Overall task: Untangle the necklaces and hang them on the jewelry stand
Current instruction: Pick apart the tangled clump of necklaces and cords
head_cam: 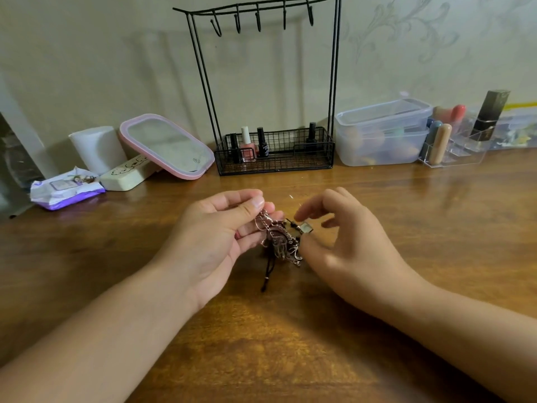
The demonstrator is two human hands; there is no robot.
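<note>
Hooks [258,21] — five; hands [220,234] — two

A wooden table [290,344] with a brown, visibly grained top is filling the lower part of the view, its polished surface reflecting soft light in pale patches. Behind it a pale cream wall [101,53] is running the full width of the scene, meeting the table's far edge. On the right side of the wall a faint floral scroll pattern [406,24] is showing in a slightly greyer tone. Lighting is appearing even and dim, casting faint shadows onto the wall. No window or floor is appearing in view.
</note>
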